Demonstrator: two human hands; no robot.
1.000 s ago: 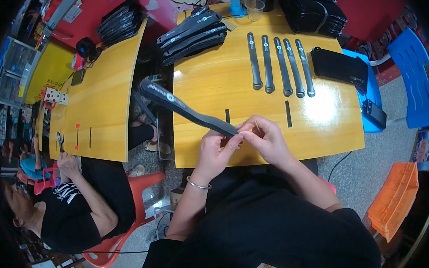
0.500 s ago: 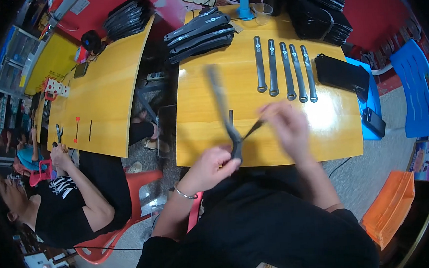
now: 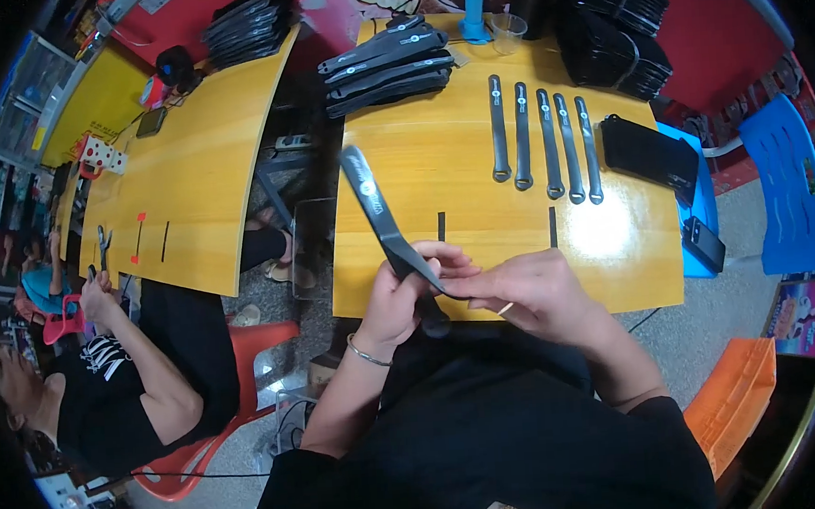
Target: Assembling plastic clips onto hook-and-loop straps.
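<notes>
A dark grey strap (image 3: 373, 201) with pale print and a rounded end slants up and leftward above the near edge of the table. My left hand (image 3: 392, 302) is closed around its lower part, and a rounded dark end (image 3: 436, 324) hangs below the fingers. My right hand (image 3: 545, 288) meets the left one and pinches the strap's narrow part. A small pale strip shows at the right fingers; I cannot make out what it is. Beyond the hands, several similar straps (image 3: 547, 143) lie side by side on the yellow table (image 3: 393, 162), their looped ends toward me.
Stacked straps (image 3: 387, 64) sit at the table's far left, bundled black packs (image 3: 613, 37) far right. A blue fan (image 3: 473, 8), a clear cup (image 3: 508, 34) and a black pouch (image 3: 649, 158) are around. Another person (image 3: 144, 364) works at the left table. An orange crate (image 3: 734, 402) stands right.
My right hand has come down and left to my left hand. The strap's upper end has swung leftward, and its lower part now lies between both hands. The view has shifted slightly.
</notes>
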